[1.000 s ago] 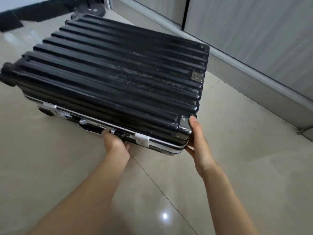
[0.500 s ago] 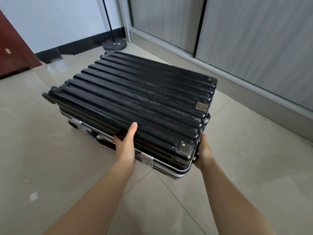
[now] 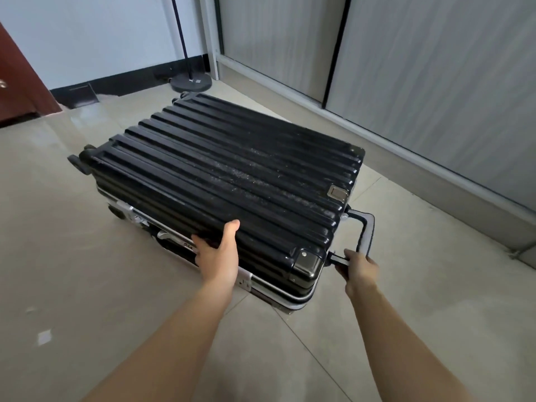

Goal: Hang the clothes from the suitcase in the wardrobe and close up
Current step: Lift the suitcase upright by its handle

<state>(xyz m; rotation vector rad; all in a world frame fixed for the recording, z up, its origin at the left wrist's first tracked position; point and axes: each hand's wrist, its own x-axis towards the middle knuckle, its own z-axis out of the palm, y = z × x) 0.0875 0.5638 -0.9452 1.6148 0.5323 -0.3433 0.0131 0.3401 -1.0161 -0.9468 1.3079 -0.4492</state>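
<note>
A black ribbed hard-shell suitcase [image 3: 220, 175] lies flat and closed on the tiled floor, its silver latches facing me. My left hand [image 3: 218, 253] grips the near edge of its lid, thumb on top and fingers hooked under the rim. My right hand [image 3: 358, 269] holds the black pull handle [image 3: 366, 230], which sticks out a little from the suitcase's right end. The wardrobe's grey sliding doors [image 3: 435, 82] stand closed along the right. No clothes are visible.
A floor-lamp base [image 3: 191, 82] with a thin pole stands behind the suitcase by the wall. A dark red door [image 3: 17, 82] is at the far left. Bare tiled floor [image 3: 87, 285] spreads to the left and in front.
My left hand has left the side latch area and taken the lid's near edge. My right hand has slid off the metal corner onto the pull handle. The camera has risen and drawn back.
</note>
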